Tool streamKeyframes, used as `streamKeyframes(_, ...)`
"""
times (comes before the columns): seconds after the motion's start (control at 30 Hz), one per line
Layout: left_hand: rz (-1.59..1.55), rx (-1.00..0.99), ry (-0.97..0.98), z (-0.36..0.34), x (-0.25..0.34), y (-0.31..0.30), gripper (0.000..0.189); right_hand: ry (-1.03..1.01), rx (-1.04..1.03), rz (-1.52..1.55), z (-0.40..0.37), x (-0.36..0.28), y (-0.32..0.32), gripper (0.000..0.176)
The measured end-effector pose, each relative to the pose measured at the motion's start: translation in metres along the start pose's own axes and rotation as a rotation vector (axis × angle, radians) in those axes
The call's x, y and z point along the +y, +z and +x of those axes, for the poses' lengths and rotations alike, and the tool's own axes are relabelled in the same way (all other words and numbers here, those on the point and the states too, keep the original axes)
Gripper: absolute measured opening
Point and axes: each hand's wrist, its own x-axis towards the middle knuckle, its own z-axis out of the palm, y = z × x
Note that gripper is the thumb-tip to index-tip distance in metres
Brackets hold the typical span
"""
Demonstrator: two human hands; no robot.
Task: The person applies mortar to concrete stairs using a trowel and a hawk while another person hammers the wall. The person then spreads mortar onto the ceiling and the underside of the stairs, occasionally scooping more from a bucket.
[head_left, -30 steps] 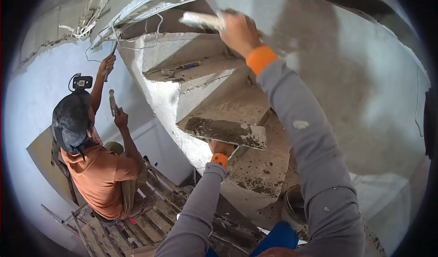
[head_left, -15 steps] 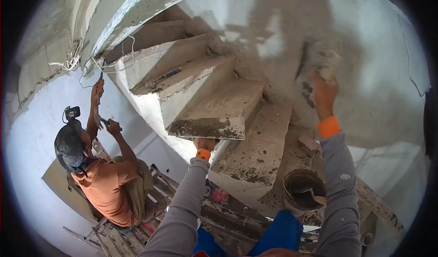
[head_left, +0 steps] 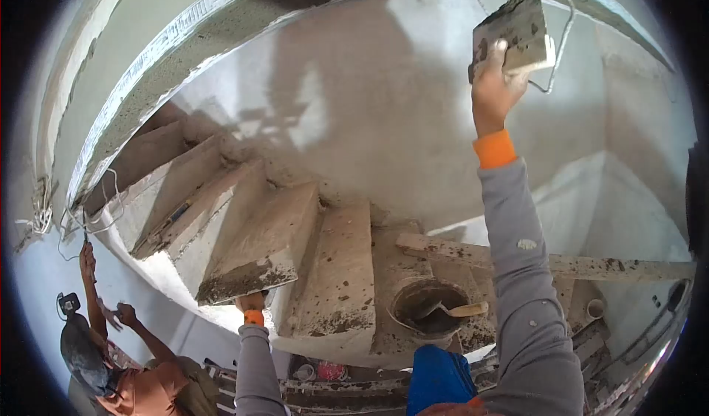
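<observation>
My right hand (head_left: pixel 496 91) is raised at the upper right, its fingers closed round a plastering float (head_left: pixel 509 35). Grey mortar is smeared over the float, which is held up near the curved concrete edge overhead. Low on the left, my left hand (head_left: pixel 251 302) is closed under a hawk (head_left: pixel 247 281), a flat board carrying wet mortar. The board hides most of those fingers. Behind the hawk rise the concrete stair treads (head_left: pixel 336 268). Below my right forearm stands a mortar bucket (head_left: pixel 428 305), with a wooden-handled trowel (head_left: pixel 461 310) resting in it.
A co-worker (head_left: pixel 133 372) in an orange shirt works at the lower left with both arms raised. A mortar-spotted plank (head_left: pixel 591 268) lies across the right. Loose wires (head_left: pixel 111 194) hang by the stairs, and a bent cable (head_left: pixel 567 24) hangs beside the float. Wooden slats (head_left: pixel 340 397) lie below.
My view has swung up and to the right. My right hand has lifted the float from the plastered wall towards the overhead edge. The left hand still holds the hawk.
</observation>
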Motion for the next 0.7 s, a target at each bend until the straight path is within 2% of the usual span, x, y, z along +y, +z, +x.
streamKeyframes(0.03, -0.056, 0.011, -0.022, 0.002, -0.009, 0.013, 0.041, -0.066, 0.019, 0.019, 0.009, 0.001, -0.001, 0.029)
streamKeyframes(0.13, -0.098, -0.017, -0.034, 0.001, 0.001, 0.004, 0.040, -0.304, 0.108, 0.051, 0.049, 0.015, 0.013, 0.025)
streamKeyframes(0.23, 0.177, -0.002, 0.041, 0.003, 0.005, 0.001, 0.042, -0.255, 0.070, -0.017, 0.062, 0.017, 0.021, 0.026)
streamKeyframes(0.33, -0.007, -0.128, -0.040, -0.001, 0.029, -0.033, 0.044, -0.078, 0.044, 0.160, 0.043, 0.008, 0.040, 0.025)
streamKeyframes(0.37, -0.260, -0.073, -0.020, -0.001, 0.017, -0.017, 0.045, -0.023, 0.038, 0.244, 0.034, 0.003, 0.048, 0.025)
streamKeyframes(0.4, -0.512, -0.017, 0.000, 0.002, -0.006, 0.018, 0.045, -0.080, 0.007, 0.128, 0.028, 0.012, 0.053, 0.029)
streamKeyframes(0.43, -0.764, 0.042, 0.022, 0.006, -0.026, 0.053, 0.046, -0.080, -0.017, 0.165, 0.022, 0.022, 0.060, 0.029)
streamKeyframes(0.5, -0.903, 0.107, 0.066, 0.006, -0.037, 0.069, 0.046, -0.065, -0.050, 0.237, 0.005, 0.038, 0.074, 0.030)
streamKeyframes(0.57, -0.135, -0.124, -0.039, -0.001, 0.013, -0.010, 0.045, -0.030, -0.077, 0.310, -0.011, 0.046, 0.085, 0.035)
streamKeyframes(0.67, 0.075, -0.269, -0.101, 0.001, 0.042, -0.056, 0.045, 0.012, -0.130, 0.297, -0.017, 0.047, 0.080, 0.039)
streamKeyframes(0.7, 0.061, -0.181, -0.077, 0.002, 0.031, -0.042, 0.044, 0.012, -0.140, 0.282, -0.016, 0.045, 0.075, 0.040)
